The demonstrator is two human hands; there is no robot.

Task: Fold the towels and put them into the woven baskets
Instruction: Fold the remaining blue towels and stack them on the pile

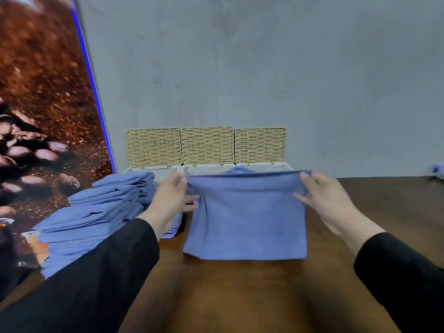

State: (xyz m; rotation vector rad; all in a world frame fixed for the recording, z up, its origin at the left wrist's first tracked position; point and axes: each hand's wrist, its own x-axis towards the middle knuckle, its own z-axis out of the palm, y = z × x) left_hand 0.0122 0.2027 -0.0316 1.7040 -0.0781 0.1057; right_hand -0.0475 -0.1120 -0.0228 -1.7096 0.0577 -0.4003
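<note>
Head view: each hand's grip pinches an upper corner of a blue towel (247, 217), left hand (171, 200) at nine o'clock, right hand (324, 200) at three. The towel hangs, lower edge touching the wooden worktop (240, 296). Woven baskets (206, 146) sit at twelve; stacked towels (96, 212) at nine.

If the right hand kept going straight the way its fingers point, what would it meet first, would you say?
Probably the right-hand woven basket. The right hand pinches the blue towel at its upper right corner, fingers pointing away and slightly left. Depth is unclear.
</note>
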